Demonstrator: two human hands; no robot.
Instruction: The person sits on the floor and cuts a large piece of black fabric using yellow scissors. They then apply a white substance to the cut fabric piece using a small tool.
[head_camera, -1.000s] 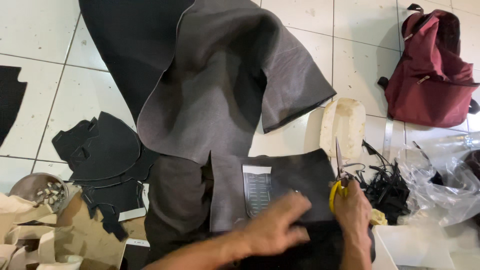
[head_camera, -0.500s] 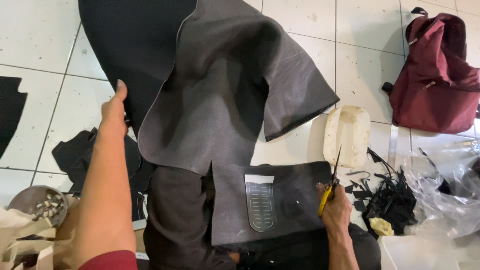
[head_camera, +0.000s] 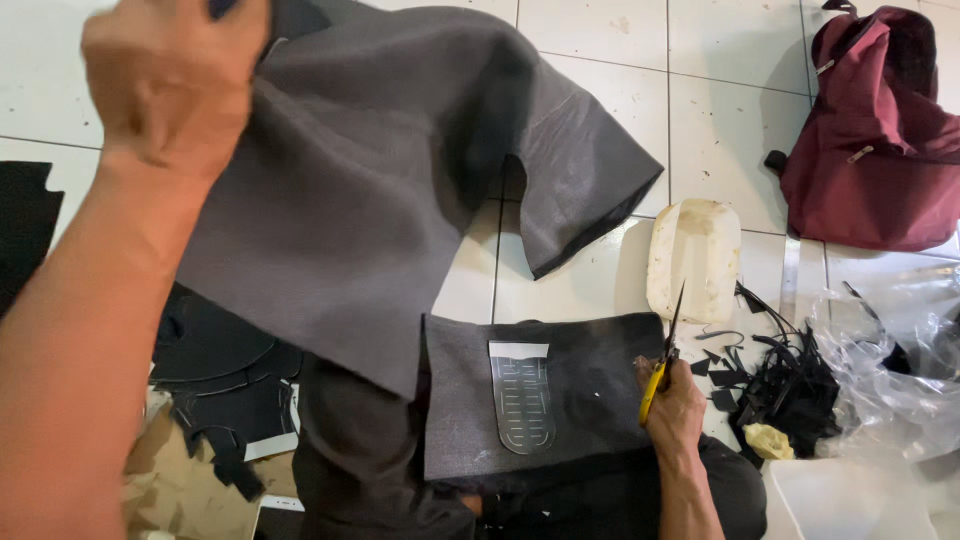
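— Report on my own limbs: what is worn?

— My left hand (head_camera: 170, 85) and forearm are bare: no sleeve, glove or watch. My right hand (head_camera: 678, 405) and wrist are likewise bare.

— Rings?

— None seen, though the left hand is blurred. Dark trousers, apparently, on my lap.

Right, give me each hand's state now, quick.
Left hand: closed in a fist, gripping and lifting the grey fabric sheet.
Right hand: closed on the yellow-handled scissors, blades pointing up.
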